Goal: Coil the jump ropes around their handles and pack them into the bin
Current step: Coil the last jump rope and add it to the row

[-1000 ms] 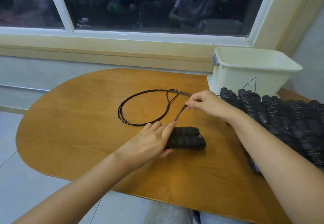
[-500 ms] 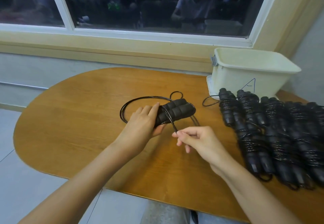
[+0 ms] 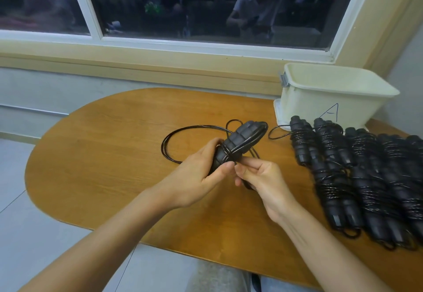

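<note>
Works at a rounded wooden table [image 3: 114,154], right end cut off by the frame, with a cream plastic bin [image 3: 320,106] at its far right corner, inside hidden behind the wall, and a row of coiled jump ropes [image 3: 366,177] in front of it, blurred and running out of view. Grips the pair of black foam handles [image 3: 240,140], tilted up and away, in the left hand [image 3: 196,177], fingers curled round the hidden lower end. Pinches the black cord [image 3: 196,127] with the right hand [image 3: 263,177] just under the handles, beside the left thumb, loose loops lying on the table behind both hands.
</note>
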